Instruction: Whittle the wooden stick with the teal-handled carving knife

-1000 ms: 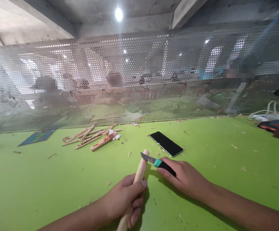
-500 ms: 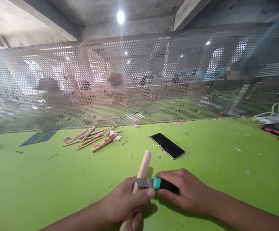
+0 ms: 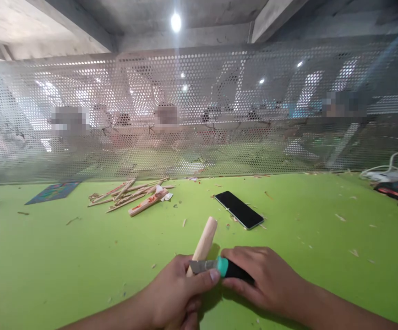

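Where thin wooden sticks (image 3: 123,195) lie on the green surface (image 3: 47,261), left of the work, the left hand (image 3: 173,288) has its grip wrapped around a pale wooden rod (image 3: 204,240); a knife (image 3: 222,266) crosses it beside the thumb, a black phone (image 3: 239,210) lies beyond, and the right hand (image 3: 262,277) grips the knife's handle.

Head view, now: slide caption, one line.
Left hand gripping a wooden rod, right hand holding a craft knife with its blade across the rod.
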Demonstrator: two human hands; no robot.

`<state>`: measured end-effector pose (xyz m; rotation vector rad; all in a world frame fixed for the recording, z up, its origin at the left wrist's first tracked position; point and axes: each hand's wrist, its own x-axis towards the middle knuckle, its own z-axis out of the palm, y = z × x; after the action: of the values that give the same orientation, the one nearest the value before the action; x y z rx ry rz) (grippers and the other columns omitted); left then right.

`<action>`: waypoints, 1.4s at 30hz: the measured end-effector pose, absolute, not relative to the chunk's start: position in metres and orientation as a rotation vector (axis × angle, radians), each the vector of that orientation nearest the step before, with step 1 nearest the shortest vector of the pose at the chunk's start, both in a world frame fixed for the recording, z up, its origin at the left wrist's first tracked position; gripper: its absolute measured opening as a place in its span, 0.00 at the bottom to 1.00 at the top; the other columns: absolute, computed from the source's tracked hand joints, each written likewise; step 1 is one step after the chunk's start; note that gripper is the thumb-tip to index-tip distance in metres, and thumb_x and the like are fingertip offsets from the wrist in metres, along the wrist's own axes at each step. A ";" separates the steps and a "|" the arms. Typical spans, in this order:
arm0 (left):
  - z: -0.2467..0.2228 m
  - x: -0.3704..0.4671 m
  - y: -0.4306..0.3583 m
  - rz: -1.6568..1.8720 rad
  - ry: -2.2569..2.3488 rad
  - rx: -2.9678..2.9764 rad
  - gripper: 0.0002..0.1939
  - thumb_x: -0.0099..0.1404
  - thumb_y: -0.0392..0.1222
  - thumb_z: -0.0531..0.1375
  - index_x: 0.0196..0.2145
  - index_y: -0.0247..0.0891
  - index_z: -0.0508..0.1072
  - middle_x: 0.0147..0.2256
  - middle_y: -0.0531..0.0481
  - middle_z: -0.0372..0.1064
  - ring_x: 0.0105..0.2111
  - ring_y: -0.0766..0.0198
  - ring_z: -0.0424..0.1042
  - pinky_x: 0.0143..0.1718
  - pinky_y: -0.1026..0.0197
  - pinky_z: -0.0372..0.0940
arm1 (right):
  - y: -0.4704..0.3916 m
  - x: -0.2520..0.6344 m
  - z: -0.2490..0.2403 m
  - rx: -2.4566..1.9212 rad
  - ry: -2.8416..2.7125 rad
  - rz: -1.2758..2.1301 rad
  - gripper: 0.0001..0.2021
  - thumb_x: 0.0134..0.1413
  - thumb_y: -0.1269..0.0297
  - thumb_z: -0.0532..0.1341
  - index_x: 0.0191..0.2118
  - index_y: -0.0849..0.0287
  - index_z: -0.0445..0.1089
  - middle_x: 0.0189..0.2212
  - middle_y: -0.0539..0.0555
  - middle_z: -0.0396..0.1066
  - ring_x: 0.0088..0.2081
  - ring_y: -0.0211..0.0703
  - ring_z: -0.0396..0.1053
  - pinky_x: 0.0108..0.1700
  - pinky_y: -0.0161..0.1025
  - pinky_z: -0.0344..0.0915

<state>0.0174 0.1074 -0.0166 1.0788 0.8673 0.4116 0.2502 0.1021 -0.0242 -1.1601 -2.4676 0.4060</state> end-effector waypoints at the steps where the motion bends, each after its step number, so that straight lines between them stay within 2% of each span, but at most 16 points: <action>1: -0.016 0.018 0.107 0.420 0.886 1.070 0.28 0.57 0.68 0.66 0.28 0.40 0.65 0.11 0.63 0.52 0.08 0.71 0.55 0.10 0.69 0.56 | 0.102 0.250 -0.024 -1.168 -2.446 0.400 0.19 0.71 0.46 0.54 0.50 0.56 0.69 0.36 0.54 0.77 0.34 0.49 0.74 0.34 0.40 0.62; 4: -0.016 0.018 0.107 0.421 0.928 1.058 0.28 0.58 0.69 0.64 0.30 0.40 0.64 0.12 0.64 0.54 0.08 0.72 0.54 0.09 0.69 0.54 | 0.105 0.254 -0.024 -1.248 -2.332 0.424 0.21 0.72 0.45 0.52 0.50 0.57 0.70 0.35 0.55 0.78 0.32 0.48 0.74 0.32 0.39 0.63; 7: -0.018 0.017 0.106 0.398 0.931 1.048 0.28 0.58 0.69 0.64 0.27 0.41 0.60 0.13 0.63 0.54 0.08 0.72 0.55 0.09 0.69 0.53 | 0.115 0.263 -0.024 -1.395 -2.198 0.454 0.24 0.73 0.44 0.48 0.49 0.59 0.71 0.29 0.55 0.77 0.26 0.46 0.73 0.26 0.38 0.63; 10: -0.021 0.018 0.106 0.397 0.931 1.046 0.28 0.57 0.68 0.65 0.28 0.42 0.59 0.12 0.65 0.53 0.07 0.74 0.52 0.07 0.70 0.52 | 0.125 0.273 -0.026 -1.520 -2.108 0.379 0.27 0.72 0.43 0.48 0.54 0.61 0.71 0.28 0.57 0.78 0.24 0.49 0.74 0.25 0.40 0.64; 12: -0.023 0.019 0.105 0.405 0.943 1.047 0.29 0.57 0.69 0.64 0.30 0.43 0.58 0.13 0.65 0.53 0.07 0.75 0.51 0.07 0.70 0.53 | 0.128 0.276 -0.026 -1.518 -2.085 0.328 0.28 0.72 0.44 0.49 0.59 0.62 0.68 0.33 0.60 0.79 0.27 0.51 0.76 0.27 0.41 0.67; 14: -0.023 0.019 0.106 0.411 0.952 1.044 0.30 0.56 0.71 0.64 0.31 0.43 0.57 0.14 0.65 0.55 0.08 0.74 0.54 0.08 0.69 0.56 | 0.126 0.274 -0.026 -1.446 -2.085 0.320 0.26 0.73 0.46 0.49 0.62 0.60 0.65 0.39 0.61 0.80 0.33 0.52 0.78 0.31 0.42 0.69; 17: -0.022 0.019 0.108 0.397 0.925 1.069 0.32 0.55 0.72 0.64 0.33 0.42 0.59 0.16 0.64 0.58 0.10 0.71 0.61 0.11 0.68 0.62 | 0.119 0.269 -0.025 -1.317 -2.146 0.389 0.21 0.74 0.50 0.50 0.62 0.57 0.64 0.46 0.60 0.78 0.41 0.51 0.78 0.38 0.42 0.71; 21: -0.021 0.020 0.109 0.409 0.895 1.103 0.34 0.51 0.71 0.68 0.36 0.39 0.64 0.17 0.65 0.56 0.12 0.74 0.58 0.14 0.68 0.61 | 0.111 0.261 -0.026 -1.159 -2.339 0.521 0.19 0.73 0.50 0.53 0.57 0.55 0.68 0.40 0.55 0.77 0.35 0.45 0.75 0.35 0.38 0.67; 23: -0.024 0.019 0.109 0.430 0.876 1.119 0.33 0.51 0.70 0.69 0.35 0.38 0.66 0.16 0.65 0.54 0.13 0.76 0.53 0.14 0.69 0.58 | 0.108 0.259 -0.027 -1.100 -2.444 0.528 0.20 0.72 0.48 0.54 0.56 0.56 0.70 0.36 0.54 0.76 0.33 0.44 0.73 0.33 0.37 0.65; 26: -0.030 0.018 0.110 0.437 0.824 1.170 0.31 0.53 0.69 0.69 0.33 0.37 0.68 0.17 0.63 0.54 0.14 0.75 0.54 0.15 0.70 0.55 | 0.105 0.256 -0.028 -1.081 -2.532 0.493 0.20 0.71 0.47 0.53 0.54 0.56 0.70 0.35 0.54 0.74 0.32 0.45 0.72 0.34 0.39 0.63; 32: -0.033 0.019 0.111 0.455 0.870 1.165 0.29 0.53 0.67 0.69 0.29 0.39 0.65 0.15 0.64 0.53 0.13 0.76 0.51 0.14 0.70 0.53 | 0.102 0.253 -0.028 -1.138 -2.518 0.389 0.22 0.72 0.46 0.52 0.59 0.55 0.68 0.36 0.55 0.76 0.34 0.48 0.74 0.35 0.40 0.64; 36: -0.027 0.020 0.109 0.459 0.887 1.088 0.30 0.53 0.69 0.68 0.30 0.41 0.63 0.14 0.66 0.51 0.10 0.76 0.48 0.12 0.68 0.55 | 0.103 0.252 -0.028 -1.188 -2.439 0.403 0.21 0.72 0.46 0.53 0.56 0.55 0.70 0.36 0.55 0.77 0.33 0.48 0.75 0.34 0.40 0.67; 42: -0.032 0.018 0.106 0.444 0.933 1.133 0.33 0.55 0.74 0.63 0.32 0.42 0.60 0.15 0.66 0.52 0.13 0.76 0.48 0.14 0.69 0.51 | 0.118 0.267 -0.031 -1.377 -2.117 0.338 0.22 0.73 0.48 0.51 0.57 0.57 0.71 0.46 0.61 0.79 0.42 0.52 0.78 0.41 0.44 0.73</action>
<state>0.0176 0.1065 -0.0315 1.1332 0.9332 0.4443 0.2673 0.1185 -0.0314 -1.3772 -2.1166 0.3382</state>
